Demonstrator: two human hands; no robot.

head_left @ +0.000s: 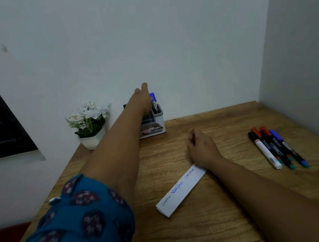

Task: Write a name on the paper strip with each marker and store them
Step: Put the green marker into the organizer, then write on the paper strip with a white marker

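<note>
Here, at the far edge of the bench point(224, 226), the left hand point(143, 100) reaches with straight fingers over the holder point(155, 121) where a blue-capped marker point(153, 100) stands, while the right hand point(202, 147), loosely curled, rests on the far end of the written paper strip point(181, 190), four markers point(276, 148) lying far right.

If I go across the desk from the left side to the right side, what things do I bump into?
Flower pot → pen holder, where the left hand reaches → paper strip → right hand resting on the desk → markers lying in a row.
</note>
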